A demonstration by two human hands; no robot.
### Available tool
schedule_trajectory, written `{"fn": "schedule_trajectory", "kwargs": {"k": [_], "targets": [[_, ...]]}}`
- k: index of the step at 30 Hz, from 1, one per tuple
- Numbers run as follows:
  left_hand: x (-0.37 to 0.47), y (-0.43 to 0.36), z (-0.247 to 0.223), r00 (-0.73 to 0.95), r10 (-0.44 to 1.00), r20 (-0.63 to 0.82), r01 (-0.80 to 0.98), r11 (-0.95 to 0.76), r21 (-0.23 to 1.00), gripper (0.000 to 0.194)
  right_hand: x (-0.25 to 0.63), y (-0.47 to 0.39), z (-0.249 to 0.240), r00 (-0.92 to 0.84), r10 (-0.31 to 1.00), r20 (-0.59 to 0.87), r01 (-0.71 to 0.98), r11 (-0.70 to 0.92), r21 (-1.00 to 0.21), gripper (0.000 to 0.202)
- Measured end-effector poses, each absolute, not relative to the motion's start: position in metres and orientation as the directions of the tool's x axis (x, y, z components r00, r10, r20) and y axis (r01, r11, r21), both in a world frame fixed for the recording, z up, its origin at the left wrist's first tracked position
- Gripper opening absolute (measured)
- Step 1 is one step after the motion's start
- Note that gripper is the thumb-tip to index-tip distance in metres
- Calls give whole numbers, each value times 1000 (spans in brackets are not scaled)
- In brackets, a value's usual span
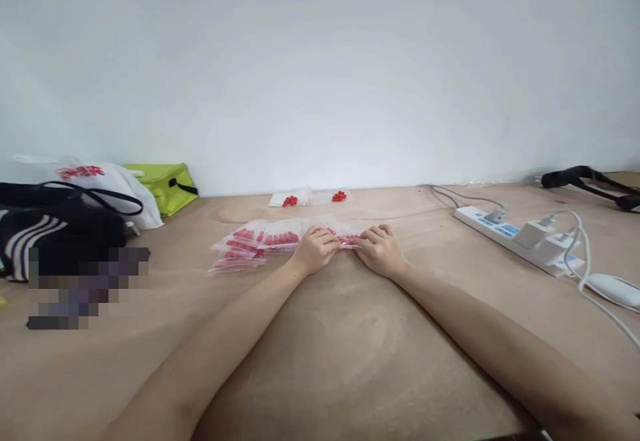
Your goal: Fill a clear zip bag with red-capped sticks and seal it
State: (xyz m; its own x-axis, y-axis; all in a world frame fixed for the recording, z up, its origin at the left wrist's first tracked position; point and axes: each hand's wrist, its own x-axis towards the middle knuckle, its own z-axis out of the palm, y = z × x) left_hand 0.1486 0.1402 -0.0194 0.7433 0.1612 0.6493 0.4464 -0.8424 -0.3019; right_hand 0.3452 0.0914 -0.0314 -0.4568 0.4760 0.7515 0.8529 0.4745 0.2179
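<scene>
My left hand (pixel 316 249) and my right hand (pixel 381 249) are closed on opposite ends of a clear plastic bag (pixel 349 241) with small red pieces inside. The bag lies low at the table surface, and its ends are hidden under my fingers. Left of my left hand, several similar bags (pixel 281 237) of red pieces lie overlapping in a row and a stack (pixel 237 254). Farther back, near the wall, two more bags hold small heaps of red pieces, one heap on the left (pixel 290 201) and one on the right (pixel 339 196).
On the right lies a white power strip (pixel 505 231) with plugs and cables, beside a white rounded device (pixel 615 289). A black curved object (pixel 580 177) sits at the far right. At left are a black bag (pixel 65 241), a white bag (pixel 125 191) and a lime-green bag (pixel 167 177).
</scene>
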Motion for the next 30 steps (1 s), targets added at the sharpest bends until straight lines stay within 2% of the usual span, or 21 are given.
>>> {"fn": "schedule_trajectory", "kwargs": {"k": [4,8,12,17,25,30], "targets": [[151,139,-17,773,83,629,419,-812,-408,21,347,95,-32,-505,455,733,835,473,282,23],[154,139,-18,805,32,592,391,-780,-489,23,341,95,-29,-544,419,727,807,497,318,21],[151,138,-18,784,64,618,414,-795,-443,22,345,94,-26,-588,410,697,783,506,363,19],[142,138,-17,756,77,651,426,-812,-399,21,372,92,-28,-587,422,691,786,503,360,24],[140,143,-16,798,-36,601,351,-783,-513,19,375,92,-29,-598,428,677,782,498,376,27],[139,144,-16,820,-23,572,342,-781,-522,22,375,91,-27,-602,436,669,784,482,392,27]]}}
